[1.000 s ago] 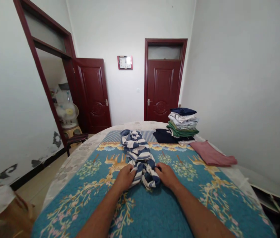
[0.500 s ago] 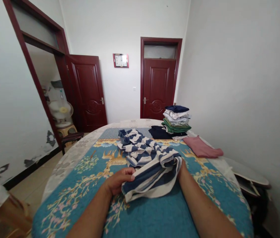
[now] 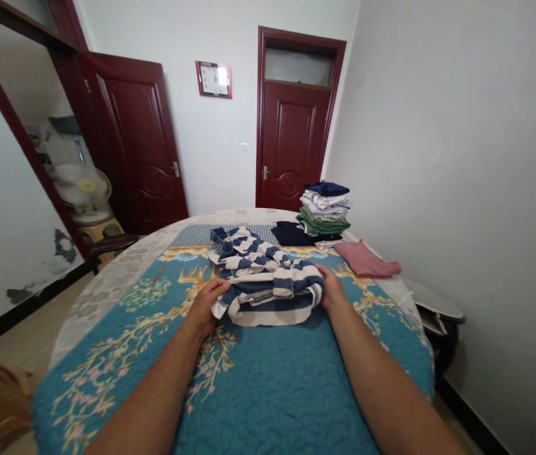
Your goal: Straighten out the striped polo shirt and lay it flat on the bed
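Left hand (image 3: 206,304): fingers loosely open, touching one edge of a single striped shirt (image 3: 268,292). Right hand (image 3: 330,288): same, at the opposite edge. Shirt lies folded over, far end bunched, on a blue quilt (image 3: 272,392), which runs on to the forearms. Beyond: one clothes stack (image 3: 323,208), one navy garment (image 3: 292,235), one pink cloth (image 3: 366,260).

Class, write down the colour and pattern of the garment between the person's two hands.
Navy and white stripes on the garment, shown best in the head view.
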Demonstrator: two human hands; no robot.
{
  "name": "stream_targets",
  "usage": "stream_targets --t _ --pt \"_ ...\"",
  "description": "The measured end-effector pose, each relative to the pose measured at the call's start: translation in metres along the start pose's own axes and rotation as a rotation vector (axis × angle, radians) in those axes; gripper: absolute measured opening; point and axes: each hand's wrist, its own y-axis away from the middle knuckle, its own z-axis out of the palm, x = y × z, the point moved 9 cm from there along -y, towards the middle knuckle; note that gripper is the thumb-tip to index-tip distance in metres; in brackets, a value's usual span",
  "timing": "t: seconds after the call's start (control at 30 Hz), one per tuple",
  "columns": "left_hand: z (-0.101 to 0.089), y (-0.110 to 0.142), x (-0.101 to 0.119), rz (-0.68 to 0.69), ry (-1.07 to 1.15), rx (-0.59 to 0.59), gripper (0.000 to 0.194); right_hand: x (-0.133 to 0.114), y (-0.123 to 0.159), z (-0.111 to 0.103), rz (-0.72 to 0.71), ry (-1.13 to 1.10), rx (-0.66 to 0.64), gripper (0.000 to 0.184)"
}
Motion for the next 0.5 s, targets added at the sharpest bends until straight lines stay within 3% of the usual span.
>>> stream_targets --t 0.1,0.17,0.23,0.3,0.37,0.43,0.5 --pt "-0.019 -0.007 0.007 0.068 -0.121 0.158 0.042 -0.01 0.003 -0.001 -0.019 0.176 0.018 0.046" --pt "-0.027 -0.005 0.022 0.177 -0.38 0.253 0.031 -0.031 0.011 0.008 -0.19 0.358 -0.057 0.048" --pt "-0.02 0.003 0.042 0.367 -0.685 0.278 0.02 -0.051 0.03 0.031 -0.419 0.588 -0.254 0.053" --pt "0.006 0.015 0.056 0.583 -0.925 0.18 0.02 -0.052 0.057 0.058 -0.599 0.828 -0.498 0.065" --pt "0.036 0.027 0.053 0.737 -1.086 -0.001 0.022 -0.04 0.077 0.075 -0.65 0.989 -0.632 0.078" --pt "0.058 0.034 0.039 0.787 -1.192 -0.165 0.022 -0.027 0.086 0.085 -0.653 1.1 -0.646 0.076" --pt "0.067 0.033 0.021 0.76 -1.261 -0.274 0.026 -0.017 0.086 0.092 -0.628 1.15 -0.6 0.053"
